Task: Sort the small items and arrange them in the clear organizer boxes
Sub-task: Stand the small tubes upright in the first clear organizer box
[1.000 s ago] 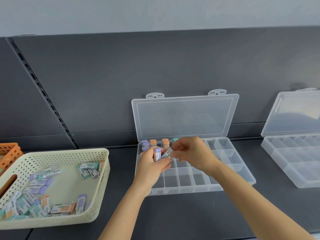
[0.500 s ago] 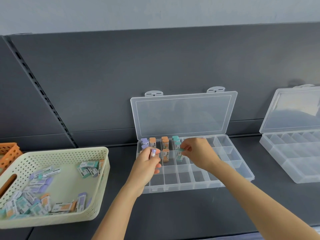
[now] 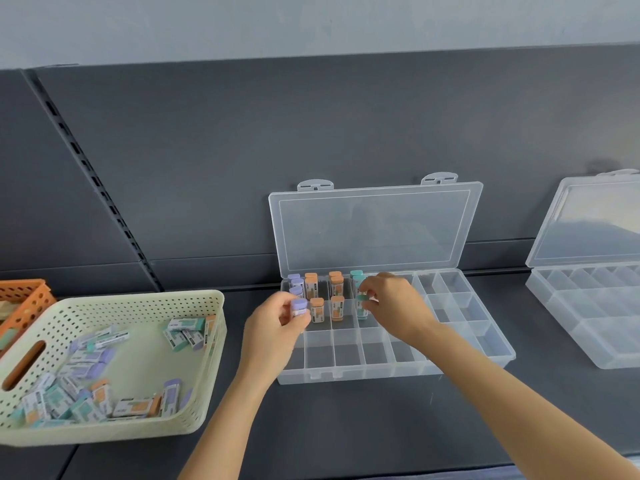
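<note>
A clear organizer box (image 3: 491, 344) lies open on the dark shelf, its lid leaning against the back panel. Purple, orange and teal erasers stand upright in its far-left compartments. My left hand (image 3: 277, 320) pinches a purple eraser (image 3: 299, 307) over the left column of the box. My right hand (image 3: 391, 303) pinches a teal eraser (image 3: 362, 299) and holds it in a second-row compartment beside the orange erasers (image 3: 336, 306).
A cream perforated basket (image 3: 145, 299) at the left holds several loose erasers of the same three colours. An orange basket (image 3: 24, 296) sits behind it. A second open clear organizer box (image 3: 588, 327) stands at the right edge.
My hands have parted and dropped to the box. The right hand carried the teal eraser down into a compartment; the left moved the purple eraser toward the left column.
</note>
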`<state>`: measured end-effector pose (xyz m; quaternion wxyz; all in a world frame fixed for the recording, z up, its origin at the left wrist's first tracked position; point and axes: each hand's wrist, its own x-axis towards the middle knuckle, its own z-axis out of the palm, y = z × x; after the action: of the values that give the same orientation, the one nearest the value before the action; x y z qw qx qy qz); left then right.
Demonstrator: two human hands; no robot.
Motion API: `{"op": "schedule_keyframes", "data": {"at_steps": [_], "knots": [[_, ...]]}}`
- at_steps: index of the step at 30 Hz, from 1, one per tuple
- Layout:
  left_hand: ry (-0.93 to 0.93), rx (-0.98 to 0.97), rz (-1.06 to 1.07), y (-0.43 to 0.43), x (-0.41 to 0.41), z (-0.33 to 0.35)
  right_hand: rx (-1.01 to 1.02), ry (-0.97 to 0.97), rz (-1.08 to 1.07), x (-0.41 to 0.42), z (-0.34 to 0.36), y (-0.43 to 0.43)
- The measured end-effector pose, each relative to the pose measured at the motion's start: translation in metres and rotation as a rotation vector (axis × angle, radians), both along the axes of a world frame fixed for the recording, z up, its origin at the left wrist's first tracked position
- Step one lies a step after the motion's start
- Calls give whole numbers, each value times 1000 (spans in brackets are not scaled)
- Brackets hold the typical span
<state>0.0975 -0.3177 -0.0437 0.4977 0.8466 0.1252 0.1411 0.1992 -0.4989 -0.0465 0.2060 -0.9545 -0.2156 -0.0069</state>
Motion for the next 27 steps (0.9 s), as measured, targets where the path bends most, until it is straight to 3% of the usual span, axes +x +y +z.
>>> {"op": "schedule_keyframes", "data": {"at_steps": [7,23,27], "knots": [[-27,96,104,25,-3,1,77,-69,11,-8,11,3],[33,504,-24,32,22,-15,119,-83,115,-20,21,30],[43,528,-48,33,24,-20,114,-85,116,-20,19,32]]}}
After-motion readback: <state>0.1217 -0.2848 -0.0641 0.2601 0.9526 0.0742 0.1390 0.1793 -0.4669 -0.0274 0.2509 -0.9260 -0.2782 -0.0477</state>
